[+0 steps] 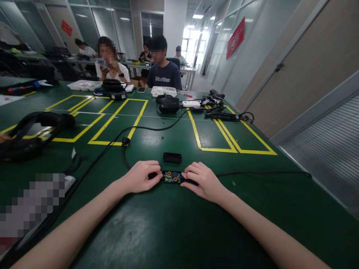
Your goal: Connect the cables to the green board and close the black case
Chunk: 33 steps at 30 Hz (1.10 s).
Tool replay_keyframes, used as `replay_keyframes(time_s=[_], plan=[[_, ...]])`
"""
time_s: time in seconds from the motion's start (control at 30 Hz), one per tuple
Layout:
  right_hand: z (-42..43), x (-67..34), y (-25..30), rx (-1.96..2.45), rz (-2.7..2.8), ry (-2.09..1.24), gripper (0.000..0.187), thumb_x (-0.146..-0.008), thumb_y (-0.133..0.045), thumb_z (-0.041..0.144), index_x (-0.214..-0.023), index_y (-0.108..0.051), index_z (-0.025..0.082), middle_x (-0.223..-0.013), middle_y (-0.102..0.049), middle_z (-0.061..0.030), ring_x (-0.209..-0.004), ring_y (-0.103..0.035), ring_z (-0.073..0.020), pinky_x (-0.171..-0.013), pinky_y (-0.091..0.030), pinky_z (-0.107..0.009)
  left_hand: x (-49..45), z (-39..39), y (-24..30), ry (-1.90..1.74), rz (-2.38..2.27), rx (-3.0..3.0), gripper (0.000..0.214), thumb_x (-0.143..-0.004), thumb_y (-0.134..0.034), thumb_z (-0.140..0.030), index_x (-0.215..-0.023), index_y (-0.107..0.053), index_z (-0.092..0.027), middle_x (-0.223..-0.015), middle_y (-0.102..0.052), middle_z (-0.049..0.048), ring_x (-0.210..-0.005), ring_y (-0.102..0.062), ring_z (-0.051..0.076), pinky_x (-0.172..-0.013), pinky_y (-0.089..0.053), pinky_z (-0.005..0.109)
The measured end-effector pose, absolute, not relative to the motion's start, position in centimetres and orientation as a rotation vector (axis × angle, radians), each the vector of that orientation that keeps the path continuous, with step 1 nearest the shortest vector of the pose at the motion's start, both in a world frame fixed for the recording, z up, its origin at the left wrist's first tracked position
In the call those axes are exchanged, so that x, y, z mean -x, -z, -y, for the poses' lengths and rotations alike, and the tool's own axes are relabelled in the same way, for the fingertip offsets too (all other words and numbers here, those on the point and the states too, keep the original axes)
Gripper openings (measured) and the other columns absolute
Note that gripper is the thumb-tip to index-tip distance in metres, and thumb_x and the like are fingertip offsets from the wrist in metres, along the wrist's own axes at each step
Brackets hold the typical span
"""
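Note:
Between my hands lies an opened power adapter (172, 177), its circuit board with copper-coloured coils facing up. My left hand (146, 175) pinches its left end between thumb and fingers, where a black cable (125, 158) with a plug runs in behind the hand. At the right end, my right hand (200, 180) grips the adapter the same way. Another black cable (263, 172) stretches out to the right from behind that hand. Just beyond the adapter a black shell half (172, 157) rests on the green table, hollow side up, touched by neither hand.
Yellow tape rectangles (202, 142) mark the green table (134, 231). A black headset (39, 127) lies at the left, above a blurred-out white item (36, 209). Black devices and cables (221, 108) lie at the far right. Two people sit across the table, near white trays (163, 91).

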State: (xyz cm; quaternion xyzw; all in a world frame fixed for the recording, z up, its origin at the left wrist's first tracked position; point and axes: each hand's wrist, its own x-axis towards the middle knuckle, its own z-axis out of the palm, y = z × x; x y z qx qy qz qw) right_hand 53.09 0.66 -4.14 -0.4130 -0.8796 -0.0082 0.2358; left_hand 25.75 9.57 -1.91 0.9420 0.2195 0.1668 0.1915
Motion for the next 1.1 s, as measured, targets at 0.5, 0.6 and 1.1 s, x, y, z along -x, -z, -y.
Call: replay_keyframes(time_s=[0.5,0.6,1.1], plan=[[-2.6,-52.7,4.8,1.360,1.864,-0.309,0.020,-0.101,-0.057,0.030,-0.100,-0.075,0.022,-0.103,-0.068,-0.0094,-0.098,-0.065,-0.0248,-0.087,-0.055,-0.041,-26.3,-10.5,1.9,-0.513,-0.884,-2.398,0.064,-0.080,-0.072,-0.037,-0.139,-0.056,-0.021,-0.136,-0.059,0.0136,-0.127,-0.052,0.033,-0.111,-0.041,0.052],[-4.5,-52.4,5.9,1.579,1.805,-0.174,0.033,-0.095,-0.064,0.038,-0.122,-0.072,0.022,-0.113,-0.064,-0.0132,-0.108,-0.062,-0.0318,-0.093,-0.053,-0.052,-26.3,-10.9,2.2,-0.404,-0.907,-2.419,0.080,-0.083,-0.069,-0.040,-0.157,-0.041,-0.026,-0.157,-0.045,0.0149,-0.144,-0.038,0.037,-0.120,-0.028,0.059],[-2.6,-51.1,4.8,1.356,1.353,-0.978,0.027,-0.078,-0.075,0.029,-0.102,-0.070,0.019,-0.092,-0.076,-0.0043,-0.075,-0.073,-0.0177,-0.068,-0.061,-0.030,-26.1,-10.4,2.0,-0.468,-0.775,-2.212,0.035,-0.083,-0.071,-0.030,-0.116,-0.070,-0.018,-0.108,-0.073,0.0070,-0.099,-0.065,0.022,-0.095,-0.052,0.038]])
